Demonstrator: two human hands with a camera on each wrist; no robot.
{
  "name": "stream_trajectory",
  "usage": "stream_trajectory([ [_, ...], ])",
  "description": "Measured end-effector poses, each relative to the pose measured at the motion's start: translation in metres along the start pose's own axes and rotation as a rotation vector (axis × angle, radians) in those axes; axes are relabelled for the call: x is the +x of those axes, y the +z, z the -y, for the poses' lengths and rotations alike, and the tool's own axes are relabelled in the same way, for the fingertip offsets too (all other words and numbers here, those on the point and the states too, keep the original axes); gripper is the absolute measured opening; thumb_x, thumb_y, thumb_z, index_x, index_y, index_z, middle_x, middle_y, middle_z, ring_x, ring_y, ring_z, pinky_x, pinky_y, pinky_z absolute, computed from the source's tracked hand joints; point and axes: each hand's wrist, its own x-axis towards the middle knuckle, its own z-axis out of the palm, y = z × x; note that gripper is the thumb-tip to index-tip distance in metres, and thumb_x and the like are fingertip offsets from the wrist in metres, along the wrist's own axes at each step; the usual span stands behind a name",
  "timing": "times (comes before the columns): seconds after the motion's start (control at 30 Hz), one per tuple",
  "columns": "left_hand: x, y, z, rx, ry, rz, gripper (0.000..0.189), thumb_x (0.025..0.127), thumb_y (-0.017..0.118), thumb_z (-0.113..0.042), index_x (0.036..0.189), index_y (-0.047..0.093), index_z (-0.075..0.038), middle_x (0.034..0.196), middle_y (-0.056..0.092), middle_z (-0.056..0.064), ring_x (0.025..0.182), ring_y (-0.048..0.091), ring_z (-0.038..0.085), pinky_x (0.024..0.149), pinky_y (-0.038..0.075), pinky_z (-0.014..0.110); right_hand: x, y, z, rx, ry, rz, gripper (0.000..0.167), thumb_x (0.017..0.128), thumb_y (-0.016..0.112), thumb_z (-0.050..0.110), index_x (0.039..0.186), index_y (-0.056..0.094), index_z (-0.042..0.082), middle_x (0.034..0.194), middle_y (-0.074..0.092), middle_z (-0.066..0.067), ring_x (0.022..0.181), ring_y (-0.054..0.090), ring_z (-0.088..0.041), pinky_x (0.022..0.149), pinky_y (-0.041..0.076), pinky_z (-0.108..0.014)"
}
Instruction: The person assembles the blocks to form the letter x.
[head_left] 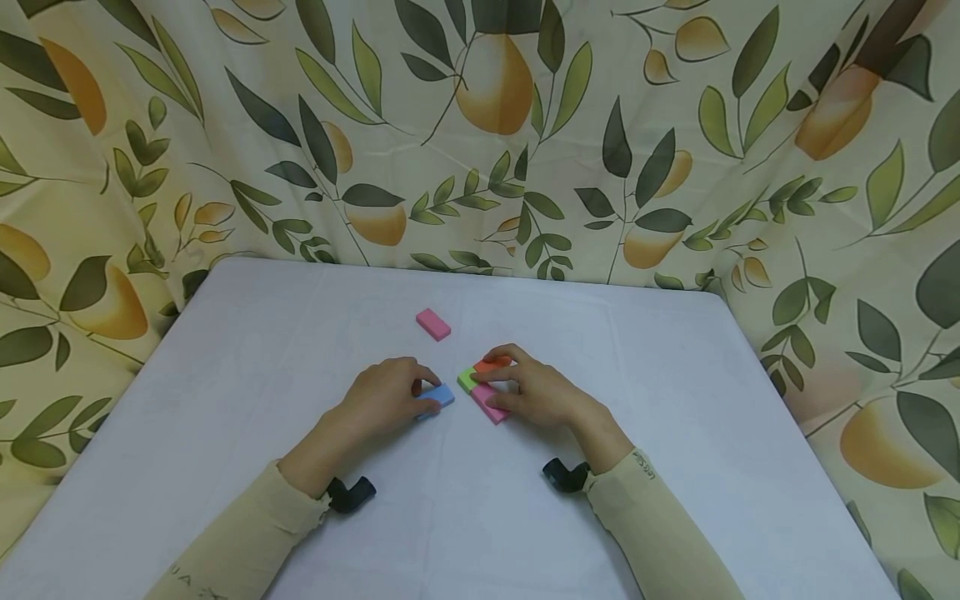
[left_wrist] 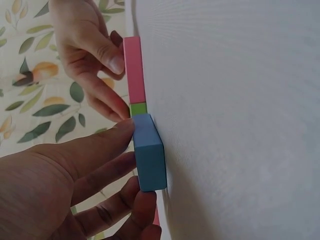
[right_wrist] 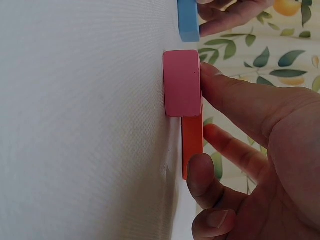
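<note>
My left hand pinches a blue block near the middle of the table, thumb on one side and fingers on the other. Just to its right, a pink block, a light green block and an orange block lie together, set at an angle. Over this group is my right hand, its thumb at the pink block's upper edge and its fingers reaching over the green and orange ones. In the left wrist view, the blue block overlaps the green one.
A second pink block lies alone farther back on the white-covered table. Behind the table hangs a curtain printed with leaves and fruit. Black wrist devices show at both cuffs.
</note>
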Motion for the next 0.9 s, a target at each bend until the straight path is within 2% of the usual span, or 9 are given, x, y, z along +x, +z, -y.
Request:
stream_trajectory([
  [0.3,0.0007,0.0002,-0.0009,-0.008,0.005,-0.005,0.033,0.086,0.085,-0.034,0.116,0.079,-0.021,0.082,0.059,-0.003,0.075,0.054,0.015,0.065,0.043,0.03,-0.0002,-0.0001,-0.0004,-0.004,0.001,-0.001,0.042,0.098,0.071,0.034,0.14,0.066,0.034,0.156,0.042,0.006,0.106,0.06,-0.02,0.093,0.049,-0.041],
  [0.53,0.0009,0.0001,-0.0025,-0.003,0.003,-0.006,0.033,0.086,0.085,-0.034,0.116,0.079,-0.021,0.082,0.059,-0.003,0.075,0.054,0.015,0.065,0.043,0.03,0.0,-0.0007,0.0004,0.001,0.002,0.0,0.042,0.098,0.071,0.035,0.14,0.066,0.034,0.156,0.042,0.006,0.1,0.06,-0.019,0.089,0.048,-0.039],
  [0.9,0.0022,0.0008,-0.0044,-0.005,0.002,-0.007,0.032,0.087,0.085,-0.033,0.116,0.079,-0.021,0.082,0.059,-0.003,0.075,0.054,0.015,0.065,0.043,0.03,-0.0004,-0.0003,0.0,-0.002,-0.016,-0.002,0.041,0.099,0.071,0.035,0.14,0.066,0.033,0.156,0.042,0.006,0.102,0.06,-0.02,0.091,0.048,-0.041],
])
